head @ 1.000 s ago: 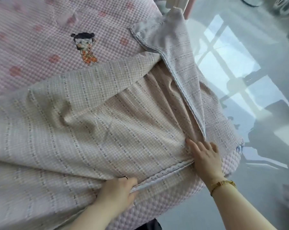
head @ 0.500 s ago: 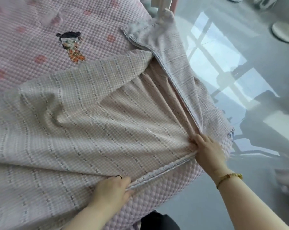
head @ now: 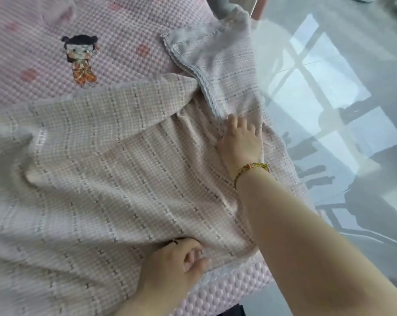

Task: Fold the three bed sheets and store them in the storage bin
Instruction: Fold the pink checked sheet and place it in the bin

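Bed sheet (head: pixel 101 167), lace hem (head: pixel 193 71) slanting away leftward — left grip (head: pixel 170 265) pinching near edge, right grip (head: pixel 241 142) released, flat.

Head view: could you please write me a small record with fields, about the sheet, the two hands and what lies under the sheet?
sheet: checked, spread wrinkled, one flap turned over
lace trim: runs along the flap's edge
left hand: fingers pinch the sheet's near edge
right hand: on the sheet beside the lace trim; grip unclear
bracelet: on the right wrist
bed cover: pink, bubbled, under the sheet, with a doll picture
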`<state>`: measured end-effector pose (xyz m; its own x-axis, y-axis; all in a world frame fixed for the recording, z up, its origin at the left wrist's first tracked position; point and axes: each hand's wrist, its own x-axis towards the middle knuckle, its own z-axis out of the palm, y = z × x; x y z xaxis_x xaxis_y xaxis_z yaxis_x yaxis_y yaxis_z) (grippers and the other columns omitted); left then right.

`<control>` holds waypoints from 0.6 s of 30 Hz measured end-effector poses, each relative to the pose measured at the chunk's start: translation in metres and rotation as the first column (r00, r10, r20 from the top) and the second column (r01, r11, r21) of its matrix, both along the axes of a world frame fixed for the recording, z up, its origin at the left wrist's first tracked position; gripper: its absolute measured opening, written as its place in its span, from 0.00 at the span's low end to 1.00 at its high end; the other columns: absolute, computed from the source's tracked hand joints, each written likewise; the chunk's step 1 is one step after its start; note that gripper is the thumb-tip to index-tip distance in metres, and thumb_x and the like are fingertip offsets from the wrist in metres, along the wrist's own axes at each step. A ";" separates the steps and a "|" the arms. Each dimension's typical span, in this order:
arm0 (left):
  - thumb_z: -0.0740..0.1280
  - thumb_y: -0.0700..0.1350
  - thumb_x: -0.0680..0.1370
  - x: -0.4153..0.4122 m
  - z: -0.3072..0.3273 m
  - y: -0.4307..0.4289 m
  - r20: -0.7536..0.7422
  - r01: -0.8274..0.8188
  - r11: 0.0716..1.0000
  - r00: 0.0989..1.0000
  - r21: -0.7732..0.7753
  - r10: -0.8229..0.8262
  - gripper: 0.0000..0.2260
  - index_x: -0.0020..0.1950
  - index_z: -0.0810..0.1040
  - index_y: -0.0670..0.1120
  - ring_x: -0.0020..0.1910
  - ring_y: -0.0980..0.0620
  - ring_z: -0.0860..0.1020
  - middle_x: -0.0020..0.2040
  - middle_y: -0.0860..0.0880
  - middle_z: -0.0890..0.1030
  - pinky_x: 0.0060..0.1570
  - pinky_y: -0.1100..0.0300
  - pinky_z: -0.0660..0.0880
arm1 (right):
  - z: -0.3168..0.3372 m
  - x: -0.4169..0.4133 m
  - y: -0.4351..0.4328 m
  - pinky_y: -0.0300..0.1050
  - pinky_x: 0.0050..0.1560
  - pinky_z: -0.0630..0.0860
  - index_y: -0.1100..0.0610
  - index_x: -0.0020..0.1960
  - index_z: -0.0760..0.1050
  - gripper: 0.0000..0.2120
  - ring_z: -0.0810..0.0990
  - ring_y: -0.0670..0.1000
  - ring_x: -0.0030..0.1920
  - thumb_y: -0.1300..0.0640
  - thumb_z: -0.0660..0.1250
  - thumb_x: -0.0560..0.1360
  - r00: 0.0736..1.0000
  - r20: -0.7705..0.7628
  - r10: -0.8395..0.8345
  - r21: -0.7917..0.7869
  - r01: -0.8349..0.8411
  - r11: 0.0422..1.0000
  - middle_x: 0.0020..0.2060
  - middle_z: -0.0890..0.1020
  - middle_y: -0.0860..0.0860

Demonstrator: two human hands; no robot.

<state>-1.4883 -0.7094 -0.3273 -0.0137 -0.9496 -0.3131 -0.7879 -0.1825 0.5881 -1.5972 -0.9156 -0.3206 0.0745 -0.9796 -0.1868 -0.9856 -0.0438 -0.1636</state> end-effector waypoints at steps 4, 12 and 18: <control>0.57 0.62 0.57 -0.065 -0.004 -0.033 0.146 0.103 0.988 0.985 -0.112 -0.087 0.19 0.42 0.67 0.54 0.22 0.61 0.75 0.24 0.60 0.74 0.19 0.68 0.66 | 0.004 -0.038 -0.042 0.49 0.48 0.67 0.62 0.58 0.66 0.12 0.74 0.60 0.57 0.66 0.51 0.77 0.989 0.144 -0.036 0.083 0.024 0.996 0.57 0.75 0.59; 0.56 0.52 0.56 -0.088 -0.006 -0.070 0.271 0.183 0.979 0.951 -0.095 -0.151 0.11 0.36 0.66 0.52 0.22 0.59 0.72 0.27 0.58 0.70 0.16 0.71 0.46 | 0.012 -0.179 -0.047 0.37 0.28 0.63 0.55 0.33 0.64 0.14 0.64 0.49 0.31 0.70 0.55 0.72 0.164 0.725 -0.669 0.424 0.659 0.621 0.29 0.65 0.50; 0.55 0.57 0.60 -0.095 -0.001 -0.083 0.228 0.426 0.905 0.882 -0.009 -0.413 0.10 0.27 0.75 0.57 0.22 0.67 0.72 0.24 0.64 0.70 0.19 0.71 0.60 | -0.047 -0.233 0.053 0.35 0.23 0.71 0.58 0.34 0.65 0.13 0.68 0.50 0.30 0.68 0.54 0.76 -0.089 0.229 -0.969 0.868 0.470 0.162 0.32 0.69 0.54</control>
<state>-1.5833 -0.7920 -0.3287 -0.3530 -0.8863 -0.2998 -0.8918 0.2218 0.3944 -1.8302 -0.8629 -0.3679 -0.3029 -0.2656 -0.9153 0.2107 0.9179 -0.3361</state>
